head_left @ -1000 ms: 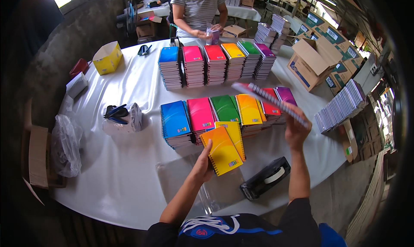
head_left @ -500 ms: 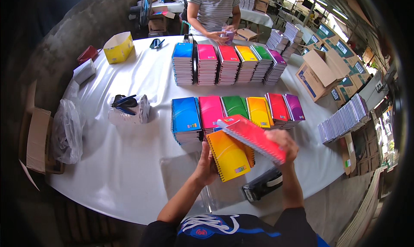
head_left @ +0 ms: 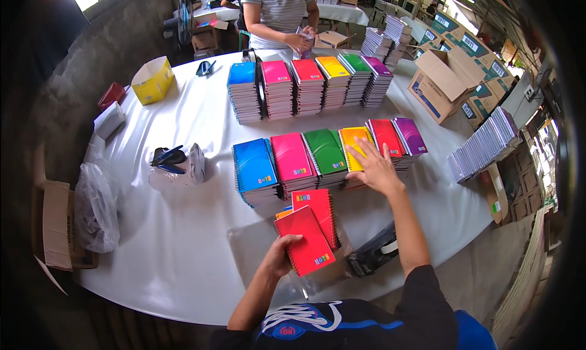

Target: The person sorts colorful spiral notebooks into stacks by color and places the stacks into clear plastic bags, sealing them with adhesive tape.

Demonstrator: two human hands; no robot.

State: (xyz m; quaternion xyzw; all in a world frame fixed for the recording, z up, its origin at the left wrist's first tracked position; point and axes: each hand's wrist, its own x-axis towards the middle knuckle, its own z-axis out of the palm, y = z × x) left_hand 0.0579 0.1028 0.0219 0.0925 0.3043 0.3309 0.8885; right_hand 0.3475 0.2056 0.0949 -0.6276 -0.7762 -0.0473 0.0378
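Note:
My left hand [head_left: 282,253] grips a small bundle of spiral notebooks, its thumb over the cover of a red spiral notebook [head_left: 310,246] on top. A second red notebook [head_left: 318,204] fans out behind it, and a bit of yellow-orange cover shows below. My right hand [head_left: 377,168] reaches out with fingers spread over the yellow notebook stack [head_left: 352,139], fingertips on its cover. That stack stands in a near row with blue [head_left: 255,160], pink [head_left: 291,154], green [head_left: 323,148], red [head_left: 388,137] and purple [head_left: 410,135] stacks.
Behind is a second row of notebook stacks [head_left: 308,93]. A black tape dispenser [head_left: 372,252] and clear plastic sheets [head_left: 250,243] lie near me. A wrapped block [head_left: 189,167] sits left, a cardboard box [head_left: 442,84] right. Across the table a person [head_left: 278,20] handles a small purple item.
My right hand has let go of a red notebook and moved up to the yellow stack. Red notebooks now cover the yellow one in my left hand's bundle. The view has shifted slightly.

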